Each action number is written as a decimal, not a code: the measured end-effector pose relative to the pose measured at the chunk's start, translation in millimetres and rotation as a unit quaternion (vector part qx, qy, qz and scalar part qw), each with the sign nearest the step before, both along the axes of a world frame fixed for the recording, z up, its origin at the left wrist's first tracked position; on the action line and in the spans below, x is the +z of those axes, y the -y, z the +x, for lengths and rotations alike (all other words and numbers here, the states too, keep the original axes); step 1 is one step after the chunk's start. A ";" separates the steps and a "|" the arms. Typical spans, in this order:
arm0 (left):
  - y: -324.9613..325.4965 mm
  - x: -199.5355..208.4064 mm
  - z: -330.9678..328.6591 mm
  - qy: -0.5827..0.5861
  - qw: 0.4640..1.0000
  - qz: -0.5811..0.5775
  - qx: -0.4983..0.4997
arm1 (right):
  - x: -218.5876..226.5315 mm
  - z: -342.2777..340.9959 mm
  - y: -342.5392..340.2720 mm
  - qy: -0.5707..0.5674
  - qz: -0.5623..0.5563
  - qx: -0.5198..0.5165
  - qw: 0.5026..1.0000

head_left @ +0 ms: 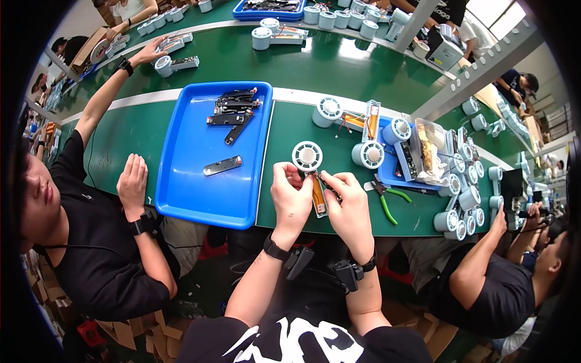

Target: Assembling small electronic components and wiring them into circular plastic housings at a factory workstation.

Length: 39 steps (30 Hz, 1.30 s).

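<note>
Just in front of me at the table edge is a pale blue handheld fan (307,156) with a round grilled head. Its open handle shows an orange battery (319,197). My left hand (287,196) is closed on the fan from the left, just under its head. From the right, my right hand (349,202) pinches a narrow black circuit board strip (332,189) against the handle; my fingers cover part of it. Thin wires by the fingertips are too small to follow.
Left of my hands, a blue tray (206,193) holds several black circuit strips (222,165). Green-handled cutters (384,196) lie to the right, near more fans (368,155) and a blue bin (390,177). Co-workers sit on both sides; one person's arm (103,97) reaches across at left.
</note>
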State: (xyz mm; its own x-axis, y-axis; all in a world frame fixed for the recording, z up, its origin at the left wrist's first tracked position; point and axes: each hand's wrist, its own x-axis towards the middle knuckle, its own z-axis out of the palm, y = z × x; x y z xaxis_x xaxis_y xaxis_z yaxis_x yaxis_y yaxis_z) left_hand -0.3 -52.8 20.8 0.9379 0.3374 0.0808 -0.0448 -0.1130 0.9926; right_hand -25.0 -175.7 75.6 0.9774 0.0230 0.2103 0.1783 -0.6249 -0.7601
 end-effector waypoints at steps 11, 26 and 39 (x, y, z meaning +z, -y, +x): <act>-12.1 4.7 11.1 -0.051 0.994 -0.075 -0.067 | 1.8 -1.3 -6.1 0.018 -0.052 -0.002 0.999; -22.3 6.6 9.7 -0.073 0.980 -0.160 -0.096 | -8.7 -1.8 4.5 0.002 0.041 0.018 0.999; -18.6 -12.4 9.8 -0.033 0.989 -0.107 -0.097 | -8.0 -5.7 -24.2 0.002 0.050 -0.042 0.998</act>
